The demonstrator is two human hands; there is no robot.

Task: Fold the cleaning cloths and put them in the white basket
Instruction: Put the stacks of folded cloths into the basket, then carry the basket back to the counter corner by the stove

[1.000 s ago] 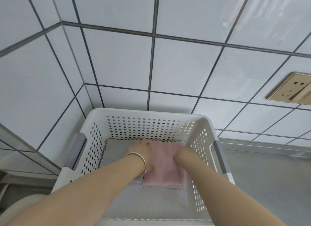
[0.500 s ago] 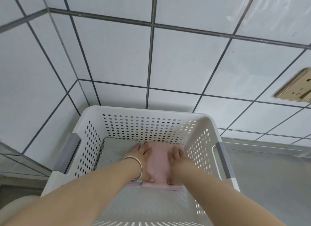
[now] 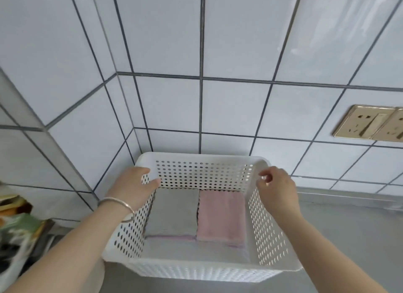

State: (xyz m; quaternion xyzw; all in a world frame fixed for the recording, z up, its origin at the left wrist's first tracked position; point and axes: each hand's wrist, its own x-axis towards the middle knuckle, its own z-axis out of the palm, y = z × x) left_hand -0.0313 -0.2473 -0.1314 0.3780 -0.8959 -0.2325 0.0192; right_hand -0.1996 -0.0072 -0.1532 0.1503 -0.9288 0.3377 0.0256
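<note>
The white basket (image 3: 205, 268) with perforated walls stands on a grey counter in the tiled corner. Inside it lie a folded grey cloth (image 3: 174, 214) on the left and a folded pink cloth (image 3: 220, 216) on the right, side by side, with a pale purple edge showing beneath them. My left hand (image 3: 133, 188), with a bangle on the wrist, grips the rim at the far-left corner, thumb inside the wall. My right hand (image 3: 277, 192) is at the far-right corner, its fingers curled over the rim there.
Tiled walls rise close behind and to the left of the basket. A gold wall socket (image 3: 368, 124) is on the right wall. Mixed clutter (image 3: 19, 227) sits at the left edge. Grey counter (image 3: 349, 238) stretches to the right of the basket.
Both hands have come off the pink cloth and out of the basket, moving apart to its far corners. The folded cloths now lie uncovered. The camera view has pulled back.
</note>
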